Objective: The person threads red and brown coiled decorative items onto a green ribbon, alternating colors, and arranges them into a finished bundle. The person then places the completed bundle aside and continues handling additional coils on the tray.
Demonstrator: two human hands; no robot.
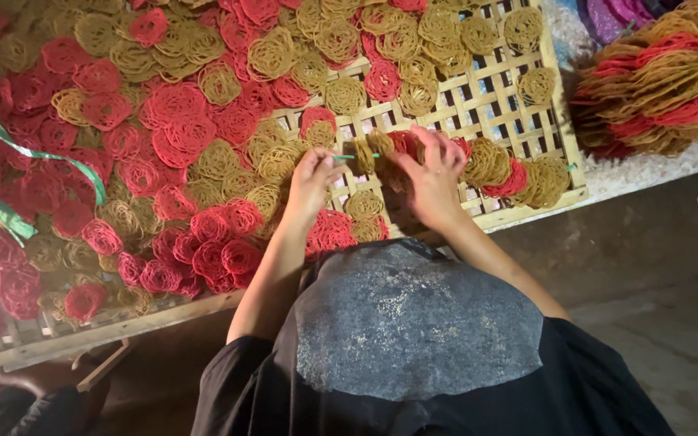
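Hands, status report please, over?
Left hand pinching green string. Right hand on threaded coils. Loose coils crowd bamboo tray.

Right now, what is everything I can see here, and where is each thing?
Red coiled noodle discs: many, red, spread over the tray's left and middle.
Yellow coiled discs: many, tan-yellow, mixed among the red.
Bamboo lattice tray: one, pale, under the discs.
Strung row of discs: one, red and yellow, on the tray's right edge.
Stacked bundle: one, red and yellow, top right.
Green strip: one, far left.
Green string: one, between the hands.
Left hand: pinching the string.
Right hand: holding discs on it.
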